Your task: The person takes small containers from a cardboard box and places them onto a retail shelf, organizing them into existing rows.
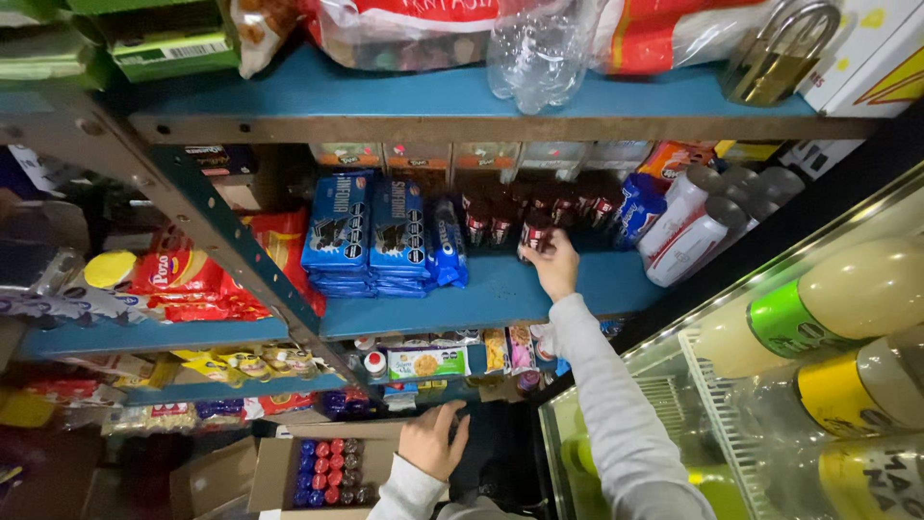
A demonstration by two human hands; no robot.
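Note:
My right hand [555, 266] reaches up to the middle blue shelf [500, 289] and grips a dark red packet of biscuits [534, 232], standing it among a row of like packets [539, 207]. My left hand [430, 439] rests lower down on the edge of an open cardboard box [279, 472] that holds several small red and blue tubes [329, 473]. Both arms wear light grey sleeves.
Blue biscuit packs [371, 231] are stacked left of the row, white and red cylinders [693, 226] to the right. A padlock [780, 53] and a crushed clear bottle [539, 48] lie on the top shelf. A glass-fronted fridge with drink bottles [818, 308] stands at right.

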